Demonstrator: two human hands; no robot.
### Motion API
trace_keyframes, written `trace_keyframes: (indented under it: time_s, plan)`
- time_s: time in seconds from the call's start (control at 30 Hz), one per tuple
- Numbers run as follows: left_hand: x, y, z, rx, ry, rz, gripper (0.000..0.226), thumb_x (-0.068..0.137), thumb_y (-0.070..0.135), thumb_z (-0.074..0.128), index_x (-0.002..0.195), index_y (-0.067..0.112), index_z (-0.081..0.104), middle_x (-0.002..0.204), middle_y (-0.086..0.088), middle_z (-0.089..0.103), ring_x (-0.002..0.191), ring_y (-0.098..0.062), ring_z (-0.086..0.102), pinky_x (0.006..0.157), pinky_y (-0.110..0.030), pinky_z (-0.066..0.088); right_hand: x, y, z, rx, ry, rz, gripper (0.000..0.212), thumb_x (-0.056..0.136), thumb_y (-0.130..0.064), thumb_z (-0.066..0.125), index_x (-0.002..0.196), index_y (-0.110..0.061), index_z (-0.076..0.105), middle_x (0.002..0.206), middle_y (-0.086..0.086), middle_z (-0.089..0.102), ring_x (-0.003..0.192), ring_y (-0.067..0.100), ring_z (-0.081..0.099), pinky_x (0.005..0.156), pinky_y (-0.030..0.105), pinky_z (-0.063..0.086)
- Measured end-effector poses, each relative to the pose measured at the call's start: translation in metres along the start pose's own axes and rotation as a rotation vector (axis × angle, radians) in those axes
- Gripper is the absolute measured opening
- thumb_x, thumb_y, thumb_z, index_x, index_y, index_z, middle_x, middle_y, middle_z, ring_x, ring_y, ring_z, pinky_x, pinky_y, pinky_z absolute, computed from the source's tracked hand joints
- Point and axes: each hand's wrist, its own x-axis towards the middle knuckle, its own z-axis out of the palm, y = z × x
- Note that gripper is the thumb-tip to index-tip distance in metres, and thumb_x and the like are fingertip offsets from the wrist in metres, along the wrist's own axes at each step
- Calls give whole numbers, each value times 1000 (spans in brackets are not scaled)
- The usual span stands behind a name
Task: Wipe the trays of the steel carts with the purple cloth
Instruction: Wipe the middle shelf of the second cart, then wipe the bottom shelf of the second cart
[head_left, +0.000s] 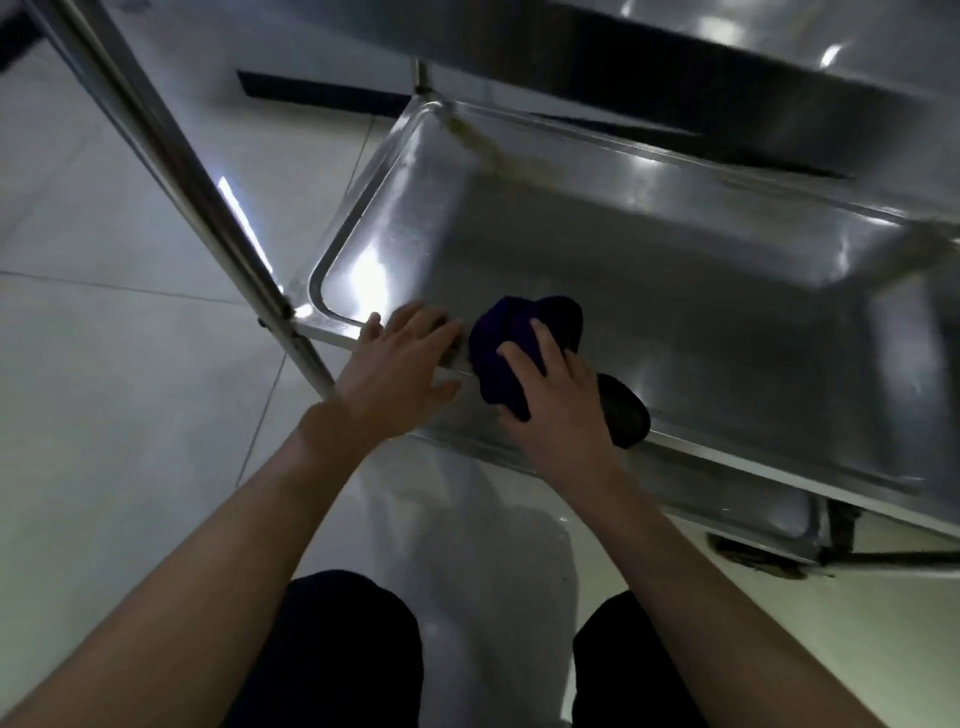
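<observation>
Right-hand fingers (540, 340) are curling over the bunched purple cloth (511, 348), pressing it on the near rim of the steel cart's lower tray (675, 291). Left hand (400, 364) is lying flat, fingers straight, on the same rim just beside the cloth, gripping nothing. Brown smear (498, 153) is showing along the tray's far edge.

The tray (675, 291) floor lies open ahead — upper shelf (727, 67) overhangs its far side, post (171, 171) stands left.

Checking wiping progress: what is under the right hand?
The bunched purple cloth lies under the right hand, pressed onto the steel cart tray near its front rim. The tray surface beneath the cloth is covered, so unseen.
</observation>
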Motion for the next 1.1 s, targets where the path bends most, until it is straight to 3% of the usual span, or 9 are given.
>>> trace_keyframes:
  time_s: [0.1, 0.23, 0.37, 0.43, 0.53, 0.73, 0.93, 1.1]
  plan:
    - [-24, 11, -21, -126, 28, -96, 48, 84, 33, 70, 131, 28, 59, 133, 2, 60, 129, -27, 52, 100, -48, 46, -11, -17, -10, 58, -44, 9, 60, 92, -18, 67, 148, -23, 46, 164, 12, 22, 128, 42, 43, 108, 51, 34]
    - [-61, 21, -56, -139, -69, -237, 43, 88, 32, 67, 130, 24, 63, 131, -1, 64, 123, -28, 58, 94, -45, 48, -16, -29, -45, 196, -187, 67, 63, 92, -10, 65, 149, -24, 43, 164, 10, 21, 136, 37, 40, 110, 45, 38]
    - [-95, 34, -106, -117, -242, -392, 43, 94, 42, 56, 132, 21, 59, 133, -3, 60, 123, -27, 54, 94, -44, 48, -36, -49, -93, 291, -318, 92, 64, 91, -7, 62, 150, -24, 43, 166, 7, 19, 142, 34, 33, 115, 38, 32]
    - [-108, 45, -137, -128, -298, -414, 45, 95, 43, 54, 134, 20, 57, 134, -3, 59, 123, -27, 52, 94, -44, 47, -51, -65, -123, 310, -340, 72, 64, 87, -3, 63, 147, -22, 48, 164, 9, 24, 138, 35, 38, 111, 36, 36]
    - [-129, 63, -193, -212, -329, -427, 48, 99, 40, 52, 143, 22, 51, 142, -4, 54, 128, -28, 48, 99, -46, 44, -71, -91, -175, 346, -376, 49, 63, 85, -2, 67, 144, -19, 52, 160, 12, 32, 132, 36, 46, 108, 39, 41]
    - [-175, 81, -299, -241, -340, -511, 49, 102, 45, 45, 147, 24, 46, 142, -3, 54, 129, -25, 48, 103, -47, 43, -95, -147, -270, 339, -440, -41, 64, 89, -11, 70, 148, -22, 47, 161, 7, 30, 137, 31, 43, 114, 43, 38]
    - [-222, 51, -357, -274, -290, -618, 51, 102, 48, 44, 147, 25, 46, 146, -1, 52, 129, -23, 49, 103, -45, 44, -83, -224, -313, 334, -485, -155, 65, 89, -13, 70, 148, -21, 45, 159, 5, 34, 137, 28, 43, 114, 40, 38]
    - [-260, -24, -388, -291, -236, -716, 51, 102, 50, 42, 147, 27, 45, 147, 2, 50, 131, -21, 48, 105, -44, 42, -54, -311, -316, 314, -503, -247, 66, 88, -14, 73, 147, -23, 46, 155, 2, 40, 136, 24, 45, 115, 40, 39]
